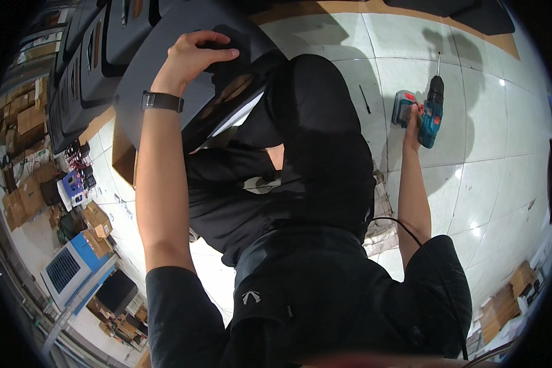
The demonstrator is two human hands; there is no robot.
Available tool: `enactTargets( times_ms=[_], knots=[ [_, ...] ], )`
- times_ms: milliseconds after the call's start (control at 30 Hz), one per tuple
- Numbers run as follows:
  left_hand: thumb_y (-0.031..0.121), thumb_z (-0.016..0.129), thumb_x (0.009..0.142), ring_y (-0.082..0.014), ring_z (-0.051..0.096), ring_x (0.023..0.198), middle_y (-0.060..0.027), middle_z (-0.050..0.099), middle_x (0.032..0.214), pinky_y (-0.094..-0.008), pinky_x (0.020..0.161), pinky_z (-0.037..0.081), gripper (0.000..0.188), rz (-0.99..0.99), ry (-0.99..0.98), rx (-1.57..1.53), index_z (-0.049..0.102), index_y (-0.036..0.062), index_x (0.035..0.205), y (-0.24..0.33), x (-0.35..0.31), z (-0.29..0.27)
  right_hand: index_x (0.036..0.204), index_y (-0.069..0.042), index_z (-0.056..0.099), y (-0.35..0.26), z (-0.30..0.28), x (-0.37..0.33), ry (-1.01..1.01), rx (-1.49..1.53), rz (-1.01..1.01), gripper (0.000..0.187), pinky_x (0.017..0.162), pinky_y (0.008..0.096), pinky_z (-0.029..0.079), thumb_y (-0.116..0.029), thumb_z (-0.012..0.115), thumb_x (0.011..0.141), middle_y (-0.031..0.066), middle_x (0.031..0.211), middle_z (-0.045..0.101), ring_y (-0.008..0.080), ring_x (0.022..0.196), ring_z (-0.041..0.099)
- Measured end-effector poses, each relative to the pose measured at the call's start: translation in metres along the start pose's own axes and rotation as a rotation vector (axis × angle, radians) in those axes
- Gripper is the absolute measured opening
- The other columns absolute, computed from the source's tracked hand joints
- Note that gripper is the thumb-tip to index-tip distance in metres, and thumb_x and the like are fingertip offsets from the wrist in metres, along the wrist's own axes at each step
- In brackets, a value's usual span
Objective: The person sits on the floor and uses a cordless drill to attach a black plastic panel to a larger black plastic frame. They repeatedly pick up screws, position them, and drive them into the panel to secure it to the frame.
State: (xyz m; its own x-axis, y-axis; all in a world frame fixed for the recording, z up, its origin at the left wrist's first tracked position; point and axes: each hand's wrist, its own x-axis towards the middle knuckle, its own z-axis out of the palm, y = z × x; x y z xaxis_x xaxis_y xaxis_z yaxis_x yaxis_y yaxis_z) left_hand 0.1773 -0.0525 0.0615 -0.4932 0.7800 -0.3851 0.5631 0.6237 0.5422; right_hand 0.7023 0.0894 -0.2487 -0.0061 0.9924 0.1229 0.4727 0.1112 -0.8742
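Note:
Over a large dark grey, smooth moulded panel (193, 18), my left hand (193, 56) reaches in with thumb and fingers apart, holding nothing I can see. A black band circles that wrist. The panel leans by my bent leg, and a glossy dark opening shows in its near side. Out to the right, my right hand (413, 127) grips a teal and black cordless drill (432, 116) by its handle. The drill's long thin bit points away from me, and its battery, with a red patch, faces left. Part of the right hand is hidden by the drill.
More dark moulded panels (92, 55) stand in a row at the left. A thin black rod (365, 99) lies on the white floor tiles (490, 135). Cardboard boxes (27, 119) and a blue and white machine (67, 270) are farther left. A black cable (417, 236) crosses my right arm.

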Motion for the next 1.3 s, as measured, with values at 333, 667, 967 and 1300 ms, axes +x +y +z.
enactTargets(
  times_ms=[333, 667, 967, 1300],
  knots=[
    [0.019, 0.084, 0.09, -0.0208, 0.059, 0.129, -0.0049, 0.068, 0.135, -0.0396, 0.107, 0.047, 0.053, 0.302, 0.199, -0.09, 0.066, 0.0138, 0.139, -0.078, -0.062, -0.009, 0.144, 0.002, 0.058, -0.003, -0.011, -0.004, -0.025, 0.22, 0.015, 0.047, 0.114, 0.0383, 0.044, -0.007, 0.07, 0.099, 0.0135, 0.145, 0.062, 0.0238, 0.133, 0.059],
    [0.021, 0.087, 0.087, -0.0198, 0.068, 0.092, -0.0054, 0.076, 0.106, -0.0322, 0.085, 0.054, 0.028, 0.403, 0.439, 0.0, 0.08, 0.0075, 0.11, -0.065, -0.048, 0.006, 0.139, 0.004, 0.061, -0.123, -0.045, -0.026, -0.261, 0.125, -0.243, 0.042, 0.104, 0.0353, 0.05, 0.002, 0.066, 0.098, 0.0143, 0.14, 0.067, 0.0216, 0.12, 0.066],
    [0.017, 0.087, 0.088, -0.0123, 0.07, 0.091, -0.0084, 0.08, 0.099, -0.0287, 0.088, 0.055, 0.023, 0.347, 0.433, -0.41, 0.081, 0.0038, 0.106, -0.084, -0.061, 0.027, 0.141, 0.002, 0.061, -0.056, 0.006, -0.017, -0.027, 0.218, -0.007, 0.045, 0.109, 0.0336, 0.047, 0.005, 0.069, 0.097, 0.0122, 0.14, 0.067, 0.021, 0.125, 0.063],
    [0.009, 0.093, 0.079, -0.0134, 0.067, 0.099, -0.005, 0.078, 0.107, -0.0294, 0.095, 0.052, 0.04, 0.384, 0.487, -0.307, 0.073, 0.0003, 0.113, -0.08, -0.065, 0.033, 0.134, 0.004, 0.065, -0.016, 0.003, -0.02, 0.109, 0.153, 0.108, 0.038, 0.105, 0.0379, 0.049, -0.019, 0.069, 0.103, 0.0136, 0.131, 0.07, 0.0258, 0.118, 0.066]
  ],
)
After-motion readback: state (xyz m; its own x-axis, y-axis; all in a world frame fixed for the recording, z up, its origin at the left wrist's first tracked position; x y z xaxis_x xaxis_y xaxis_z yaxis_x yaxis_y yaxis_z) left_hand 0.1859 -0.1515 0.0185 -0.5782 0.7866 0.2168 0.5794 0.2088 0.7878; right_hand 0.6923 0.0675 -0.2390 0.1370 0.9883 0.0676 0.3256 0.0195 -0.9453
